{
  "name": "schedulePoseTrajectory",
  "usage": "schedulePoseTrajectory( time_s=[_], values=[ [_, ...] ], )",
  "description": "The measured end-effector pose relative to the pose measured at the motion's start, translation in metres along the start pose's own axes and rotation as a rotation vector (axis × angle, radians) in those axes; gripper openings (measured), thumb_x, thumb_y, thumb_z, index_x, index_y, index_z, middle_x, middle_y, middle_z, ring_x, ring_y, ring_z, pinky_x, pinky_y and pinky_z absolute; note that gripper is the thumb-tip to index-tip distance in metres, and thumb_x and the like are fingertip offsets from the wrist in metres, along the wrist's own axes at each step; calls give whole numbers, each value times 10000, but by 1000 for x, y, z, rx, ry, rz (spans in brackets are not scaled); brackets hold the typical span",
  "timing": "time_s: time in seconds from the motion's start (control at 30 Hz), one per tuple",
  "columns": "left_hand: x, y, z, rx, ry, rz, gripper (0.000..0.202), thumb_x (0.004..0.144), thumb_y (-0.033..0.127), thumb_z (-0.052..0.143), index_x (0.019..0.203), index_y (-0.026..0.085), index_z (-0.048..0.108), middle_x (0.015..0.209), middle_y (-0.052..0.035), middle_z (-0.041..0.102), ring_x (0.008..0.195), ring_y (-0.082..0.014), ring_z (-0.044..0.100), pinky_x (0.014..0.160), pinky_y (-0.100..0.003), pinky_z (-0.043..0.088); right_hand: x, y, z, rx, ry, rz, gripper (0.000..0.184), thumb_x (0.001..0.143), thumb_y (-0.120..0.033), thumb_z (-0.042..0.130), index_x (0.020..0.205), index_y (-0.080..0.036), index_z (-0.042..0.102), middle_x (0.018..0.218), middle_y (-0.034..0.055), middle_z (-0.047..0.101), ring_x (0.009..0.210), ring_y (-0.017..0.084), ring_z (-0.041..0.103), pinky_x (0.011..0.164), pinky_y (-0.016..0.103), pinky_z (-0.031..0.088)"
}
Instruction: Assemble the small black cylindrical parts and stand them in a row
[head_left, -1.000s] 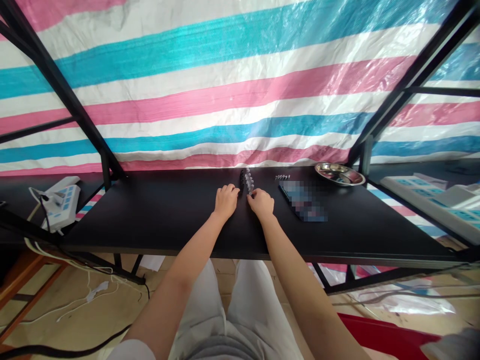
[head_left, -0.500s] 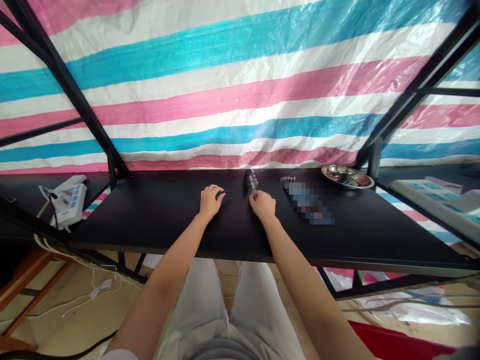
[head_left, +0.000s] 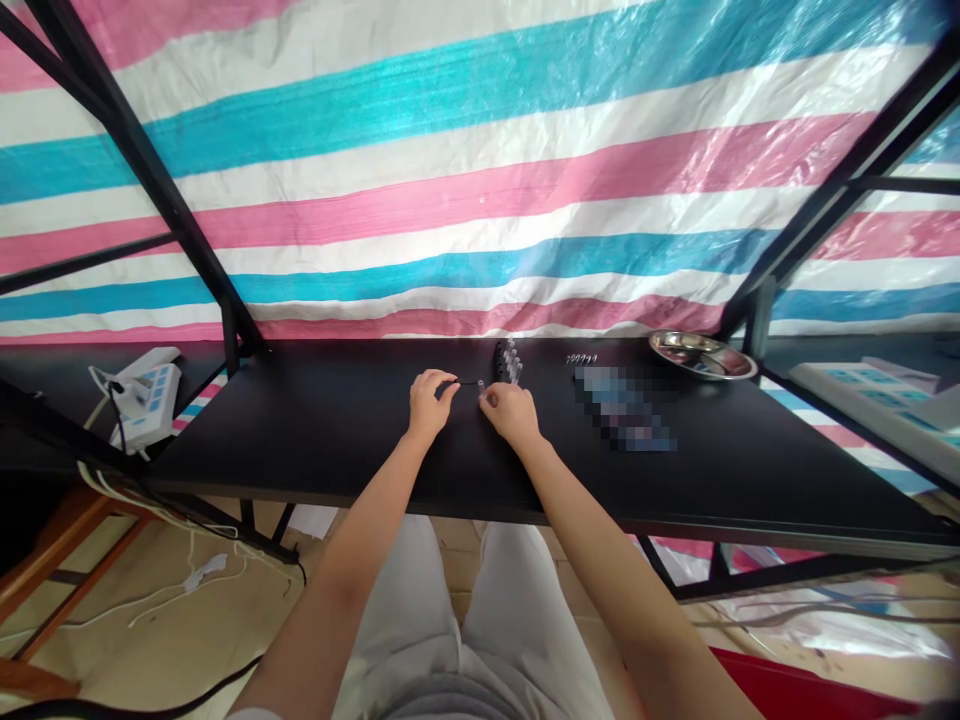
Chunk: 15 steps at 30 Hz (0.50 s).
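Note:
My left hand (head_left: 431, 404) pinches a thin dark stick-like piece (head_left: 470, 383) that points to the right, over the black table (head_left: 337, 430). Close by on the right, my right hand (head_left: 514, 410) has its fingertips closed on a small clear plastic piece (head_left: 482, 388). The dark piece's tip comes near the clear one; whether they touch I cannot tell. Just beyond my right hand stand a row of clear plastic pieces (head_left: 513, 360) and a row of small black pieces (head_left: 498, 357), side by side.
Small shiny pieces (head_left: 582, 359) lie in a line right of the rows. Nearer is a pixelated flat item (head_left: 626, 408). A divided metal plate (head_left: 703, 356) sits at the back right. Black frame posts (head_left: 238, 325) and a striped plastic sheet (head_left: 480, 240) bound the table.
My right hand has moved a little left, away from the row, with a clear plastic piece in its fingertips. The dark piece in my left hand is now close to it.

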<state>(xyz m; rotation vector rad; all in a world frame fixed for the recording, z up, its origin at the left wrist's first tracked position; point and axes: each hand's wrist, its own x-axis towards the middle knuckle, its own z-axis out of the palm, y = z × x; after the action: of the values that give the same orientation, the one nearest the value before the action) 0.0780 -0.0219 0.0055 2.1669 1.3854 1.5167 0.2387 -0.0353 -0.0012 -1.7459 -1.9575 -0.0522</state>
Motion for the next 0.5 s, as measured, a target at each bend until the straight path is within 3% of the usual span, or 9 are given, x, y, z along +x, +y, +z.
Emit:
schedulePoseTrajectory(
  time_s=[0.23, 0.5],
  values=[
    [-1, 0, 0, 30, 23, 51, 91, 802, 238, 583, 853, 195, 645, 875, -36, 631, 800, -148, 545, 775, -295, 444, 0, 1, 4, -16, 28, -42, 165, 806, -235, 470, 727, -159, 593, 727, 56, 630, 728, 175, 528, 618, 283, 231],
    [-4, 4, -1, 12, -18, 219, 259, 871, 252, 467, 1084, 218, 610, 950, -48, 616, 871, -141, 551, 830, -298, 453, -1, 0, 4, -32, 13, -49, 149, 797, -228, 470, 720, -159, 578, 729, 53, 626, 736, 176, 528, 631, 286, 241]
  ],
)
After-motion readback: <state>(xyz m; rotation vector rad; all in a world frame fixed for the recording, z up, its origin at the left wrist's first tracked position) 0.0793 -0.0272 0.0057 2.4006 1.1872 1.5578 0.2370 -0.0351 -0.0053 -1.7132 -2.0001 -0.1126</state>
